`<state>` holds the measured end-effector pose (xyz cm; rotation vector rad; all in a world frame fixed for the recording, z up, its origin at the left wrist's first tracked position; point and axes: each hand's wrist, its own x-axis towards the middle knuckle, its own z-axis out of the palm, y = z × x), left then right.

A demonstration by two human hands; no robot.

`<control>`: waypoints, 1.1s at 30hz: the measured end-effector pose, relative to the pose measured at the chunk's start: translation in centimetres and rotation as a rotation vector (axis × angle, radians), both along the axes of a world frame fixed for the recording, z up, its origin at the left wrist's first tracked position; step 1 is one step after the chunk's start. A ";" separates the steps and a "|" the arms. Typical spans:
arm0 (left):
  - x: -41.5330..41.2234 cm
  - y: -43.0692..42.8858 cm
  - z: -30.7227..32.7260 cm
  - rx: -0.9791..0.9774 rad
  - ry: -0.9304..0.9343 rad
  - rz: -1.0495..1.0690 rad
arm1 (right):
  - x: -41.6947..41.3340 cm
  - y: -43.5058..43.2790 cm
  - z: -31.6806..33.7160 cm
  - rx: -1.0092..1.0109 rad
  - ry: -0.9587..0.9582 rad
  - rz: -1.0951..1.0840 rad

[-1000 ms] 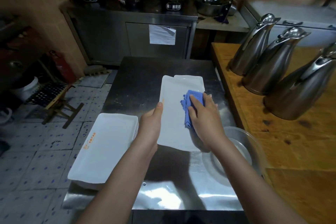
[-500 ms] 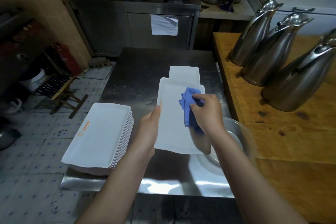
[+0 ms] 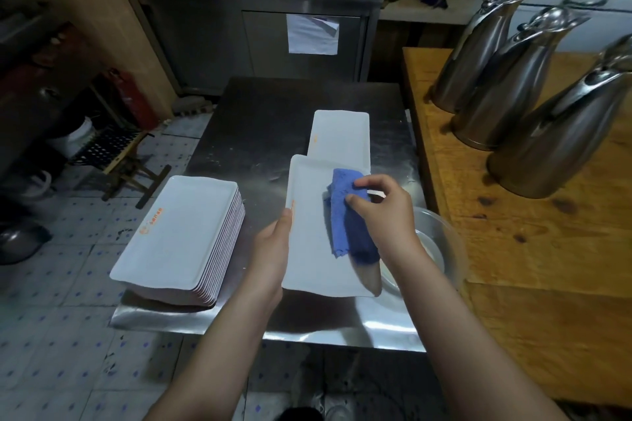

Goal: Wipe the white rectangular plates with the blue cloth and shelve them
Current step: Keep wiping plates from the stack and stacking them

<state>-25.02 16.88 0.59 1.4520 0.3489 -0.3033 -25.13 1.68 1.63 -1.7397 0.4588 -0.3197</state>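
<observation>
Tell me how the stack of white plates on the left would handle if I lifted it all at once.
Probably heavy: the stack of plates shows many rims layered at its side. Likely rigid, perhaps breakable, as they look hard and glossy. Tilted, the smooth plates might slide apart, and it sits near the left edge of the steel table.

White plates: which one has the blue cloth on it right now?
The held plate nearest the camera, gripped at its left edge by the left hand; the stack and the far single plate lie uncovered.
</observation>
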 end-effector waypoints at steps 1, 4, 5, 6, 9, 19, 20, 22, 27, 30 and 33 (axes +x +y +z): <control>0.0 0.1 -0.3 0.002 -0.001 0.012 | -0.1 0.0 0.0 0.065 0.015 -0.018; -0.2 0.7 -1.5 0.024 0.018 0.042 | -0.2 -0.3 0.1 0.404 0.060 0.005; -0.2 0.9 -2.0 0.033 0.031 0.051 | -0.2 -0.4 0.2 0.559 0.069 0.036; -0.3 1.1 -2.7 0.040 0.046 0.059 | -0.3 -0.4 0.1 0.688 0.083 0.076; -0.5 1.6 -4.6 0.072 0.088 0.069 | -0.6 -0.4 -0.4 0.775 0.195 0.162; 0.4 3.2 -10.6 0.269 0.172 -0.017 | -0.1 -0.2 -3.0 0.780 0.280 0.134; 0.8 3.2 -11.1 0.301 0.173 -0.039 | -0.1 -0.1 -3.1 0.776 0.280 0.123; 1.5 3.1 -12.0 0.367 0.163 -0.082 | 0.1 -0.2 -3.5 0.747 0.290 0.111; 2.2 2.6 -13.9 0.703 0.061 -0.146 | 0.5 -0.4 -4.5 0.656 0.349 0.115; 2.3 2.6 -14.9 0.812 -0.010 -0.159 | 0.7 -0.4 -5.1 0.592 0.397 0.074; 2.6 2.8 -15.6 0.874 -0.047 -0.196 | 1.0 -0.4 -5.8 0.569 0.439 0.054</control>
